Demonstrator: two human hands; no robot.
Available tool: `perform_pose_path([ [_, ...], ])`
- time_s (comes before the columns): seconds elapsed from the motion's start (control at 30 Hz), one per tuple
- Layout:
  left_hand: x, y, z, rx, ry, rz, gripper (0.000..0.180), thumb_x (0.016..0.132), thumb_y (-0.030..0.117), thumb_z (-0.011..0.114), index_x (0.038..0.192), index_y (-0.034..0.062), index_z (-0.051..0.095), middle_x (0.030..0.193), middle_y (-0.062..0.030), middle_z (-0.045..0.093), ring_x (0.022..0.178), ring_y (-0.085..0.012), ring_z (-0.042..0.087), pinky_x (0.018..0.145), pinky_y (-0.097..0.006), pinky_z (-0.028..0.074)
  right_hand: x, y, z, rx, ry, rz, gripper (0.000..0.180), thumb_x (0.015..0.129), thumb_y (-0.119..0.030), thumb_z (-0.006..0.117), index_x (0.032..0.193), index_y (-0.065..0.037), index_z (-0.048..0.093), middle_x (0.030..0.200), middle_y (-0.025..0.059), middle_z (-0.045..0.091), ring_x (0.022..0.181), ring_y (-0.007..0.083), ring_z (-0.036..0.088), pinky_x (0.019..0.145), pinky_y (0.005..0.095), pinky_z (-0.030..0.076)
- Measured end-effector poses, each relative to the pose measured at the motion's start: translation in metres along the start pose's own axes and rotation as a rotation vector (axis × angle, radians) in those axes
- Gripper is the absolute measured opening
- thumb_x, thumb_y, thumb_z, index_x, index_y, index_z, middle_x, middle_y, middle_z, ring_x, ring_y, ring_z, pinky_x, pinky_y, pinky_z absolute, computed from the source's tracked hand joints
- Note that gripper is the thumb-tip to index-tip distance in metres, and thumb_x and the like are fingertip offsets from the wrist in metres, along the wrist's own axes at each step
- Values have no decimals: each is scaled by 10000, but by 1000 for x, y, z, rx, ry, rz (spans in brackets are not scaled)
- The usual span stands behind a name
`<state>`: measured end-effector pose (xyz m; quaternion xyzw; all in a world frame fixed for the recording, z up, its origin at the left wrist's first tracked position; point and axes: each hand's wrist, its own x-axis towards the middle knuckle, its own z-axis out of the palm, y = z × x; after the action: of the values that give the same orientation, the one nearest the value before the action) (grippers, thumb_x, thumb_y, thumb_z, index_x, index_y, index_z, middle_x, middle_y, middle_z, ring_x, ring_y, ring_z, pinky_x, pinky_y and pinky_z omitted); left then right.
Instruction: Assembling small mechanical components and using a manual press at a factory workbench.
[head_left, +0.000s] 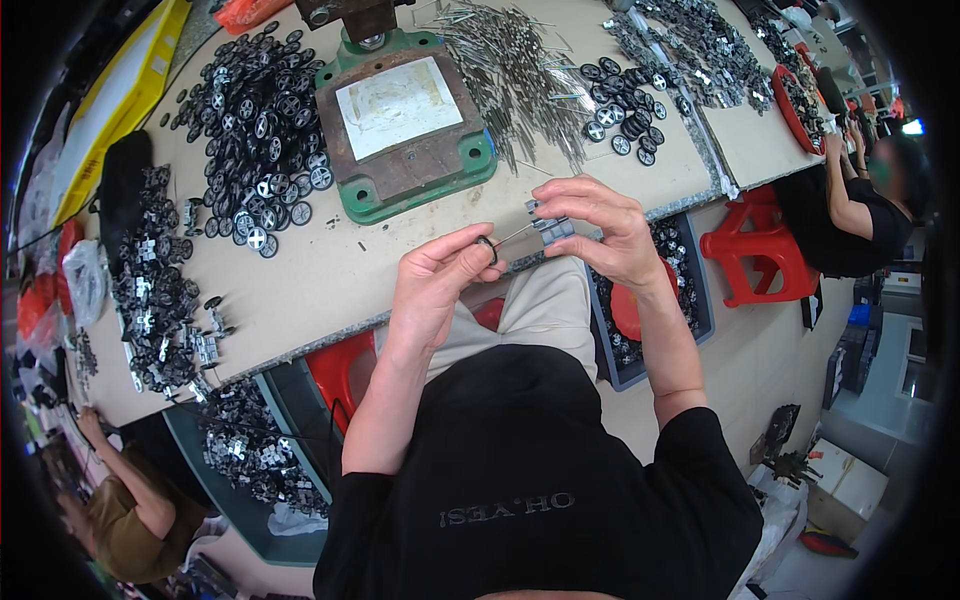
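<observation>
Head view looks down on two bare hands raised just off the near edge of a tan worktable. Left hand has thumb and forefinger pinched shut on a small black wheel, which sits right at the fingertips. Right hand has its fingers closed around a small grey plastic block, held beneath the curled fingertips. A thin metal pin spans the short gap between the two sets of fingertips, one end at the wheel, the other at the block; whether it is already seated in either cannot be told.

All three parts look light and stiff. The wheel seems best gripped by its rim, leaving the hub free; the pin looks thin enough to bend or slip if pressed sideways, so I would judge a hold close to its end safest. The block offers flat sides for a firm pinch.

Beyond the fingers stands a green-based press, with a heap of black wheels on the left-hand side and a scatter of metal pins above the right fingers.
</observation>
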<state>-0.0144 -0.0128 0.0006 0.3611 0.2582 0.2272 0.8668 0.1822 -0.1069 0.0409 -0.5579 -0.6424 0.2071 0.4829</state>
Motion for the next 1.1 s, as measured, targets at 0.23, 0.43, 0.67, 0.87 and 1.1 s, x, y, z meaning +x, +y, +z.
perform_pose_path([
  [0.23,-1,2,1,35,-6,4,288,846,44,599,1118,-45,567,937,-141,640,784,-178,643,721,-254,520,-1,3,-1,99,-35,30,358,641,12,711,992,-20,645,1085,108,610,1037,238,562,866,332,452],
  [0.43,0,-3,3,-4,1,11,283,856,58,585,1120,-43,565,947,-147,632,803,-198,639,723,-270,529,-5,-4,8,87,13,16,423,698,-7,692,1111,-20,601,1154,121,583,1063,218,544,903,321,433],
  [0.67,2,-9,9,144,52,193,292,830,14,604,1111,-53,567,922,-113,639,813,-190,640,735,-266,527,-20,8,24,433,256,405,354,834,-22,612,1168,56,530,1040,109,620,883,134,595,758,241,488],
  [0.87,-2,-10,19,178,97,266,301,798,-35,624,1095,-57,582,929,-95,624,808,-140,624,761,-240,502,-20,5,35,347,261,445,320,827,-34,621,1125,63,558,937,84,650,828,97,590,722,233,484],
  [1.1,-3,-15,26,257,83,395,318,791,-61,621,1106,-61,574,957,-96,616,858,-156,625,774,-243,505,-25,6,45,544,196,557,339,843,-29,594,1167,53,534,922,80,659,789,89,596,682,226,489],
])
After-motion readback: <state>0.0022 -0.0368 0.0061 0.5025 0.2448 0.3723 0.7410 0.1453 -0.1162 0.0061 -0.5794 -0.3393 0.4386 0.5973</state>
